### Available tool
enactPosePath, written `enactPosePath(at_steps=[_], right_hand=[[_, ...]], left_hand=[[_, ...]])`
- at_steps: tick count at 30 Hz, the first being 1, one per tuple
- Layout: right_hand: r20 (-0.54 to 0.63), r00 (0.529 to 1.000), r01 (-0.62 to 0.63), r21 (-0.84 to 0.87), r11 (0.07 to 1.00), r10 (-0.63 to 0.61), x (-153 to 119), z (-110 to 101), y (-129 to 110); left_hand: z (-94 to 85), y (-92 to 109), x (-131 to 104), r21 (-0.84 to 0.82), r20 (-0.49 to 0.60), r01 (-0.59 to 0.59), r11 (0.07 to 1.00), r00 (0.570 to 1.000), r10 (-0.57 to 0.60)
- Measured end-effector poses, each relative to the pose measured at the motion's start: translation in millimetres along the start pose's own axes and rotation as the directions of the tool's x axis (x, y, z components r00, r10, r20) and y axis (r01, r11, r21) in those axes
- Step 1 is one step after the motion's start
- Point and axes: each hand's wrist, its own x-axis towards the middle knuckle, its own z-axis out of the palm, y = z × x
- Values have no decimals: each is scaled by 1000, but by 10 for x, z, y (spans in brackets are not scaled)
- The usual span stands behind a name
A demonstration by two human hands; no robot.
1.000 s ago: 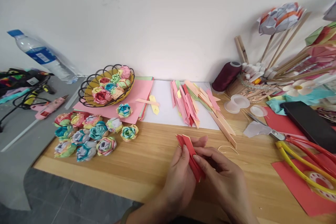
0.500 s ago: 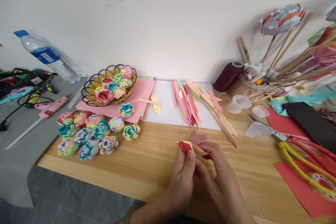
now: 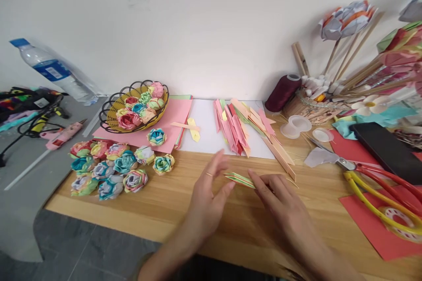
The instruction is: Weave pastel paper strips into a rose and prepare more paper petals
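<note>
A small stack of folded paper strips (image 3: 240, 179), with green, yellow and red edges, is held edge-up over the wooden table. My right hand (image 3: 284, 199) pinches its right end between thumb and fingers. At the other end is my left hand (image 3: 207, 191), fingers raised and spread, its thumb tip close to or touching the paper. Beyond the hands, a pile of folded pink, red and green paper strips (image 3: 232, 129) lies on a white sheet (image 3: 206, 112). Peach strips (image 3: 278, 153) overlap this sheet's right edge.
Several paper flowers (image 3: 125, 162) sit at the left, below a flower-filled basket (image 3: 108, 116). A glue gun (image 3: 64, 136) and a water bottle (image 3: 52, 68) are farther left. Scissors (image 3: 346, 164), a phone (image 3: 385, 149), red paper (image 3: 369, 228) and a thread spool (image 3: 282, 92) lie right.
My left hand has loosened its grip on the folded paper and moved left, fingers spreading. The stack now shows its layered edges, its right end in my right hand. The view has shifted slightly.
</note>
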Motion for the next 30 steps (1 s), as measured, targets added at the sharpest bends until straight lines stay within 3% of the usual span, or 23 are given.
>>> enactPosePath(at_steps=[2,4,9,12,17,24,26,30], right_hand=[[36,997,71,-44,996,-70,33,-17,57],[73,991,114,-76,991,-109,67,9,80],[145,986,113,-177,978,-88,87,144,109],[165,985,94,-220,971,-57,68,183,125],[157,988,51,-255,966,-11,35,192,117],[99,994,60,-219,974,-39,-49,221,153],[88,994,83,-184,979,-68,-72,211,186],[99,991,111,-212,971,-92,-68,187,204]], left_hand=[[-59,-50,21,279,196,-195,940,970,144],[-65,-145,24,476,324,-328,816,928,184],[25,-412,-33,722,425,-488,490,872,243],[60,-494,-84,762,413,-516,392,853,320],[56,-544,-112,752,348,-536,385,818,459],[2,-449,-75,668,227,-522,530,821,523],[-9,-420,-55,662,233,-539,520,809,540],[-36,-393,-5,677,316,-618,401,735,600]])
